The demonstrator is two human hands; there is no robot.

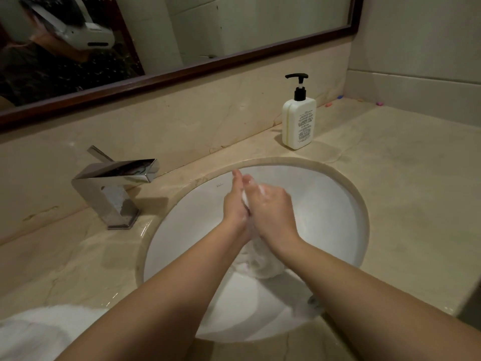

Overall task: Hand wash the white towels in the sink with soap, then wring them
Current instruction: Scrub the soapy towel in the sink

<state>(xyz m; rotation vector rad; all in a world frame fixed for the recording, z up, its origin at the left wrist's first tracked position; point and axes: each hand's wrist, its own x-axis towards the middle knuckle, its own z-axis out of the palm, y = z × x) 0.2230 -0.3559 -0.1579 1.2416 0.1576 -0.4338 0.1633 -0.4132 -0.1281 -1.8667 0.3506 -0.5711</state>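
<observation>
Over the round white sink [335, 204] my left hand [234, 204] and my right hand [270, 207] press palm to palm around a wet white towel [257, 261]. The towel hangs down from between my wrists into the basin, bunched and soapy. Foam shows on my right fingers. A strip of towel peeks out between the palms. Another white towel [36, 332] lies on the counter at the near left. A white soap bottle [298, 121] with a black pump stands behind the sink to the right.
A square chrome tap [114, 186] stands left of the sink, no water running. Beige marble counter [416, 204] surrounds the basin. A dark-framed mirror [182, 71] hangs on the back wall. Small coloured items [338, 97] lie in the far right corner. The drain [312, 300] sits near my right forearm.
</observation>
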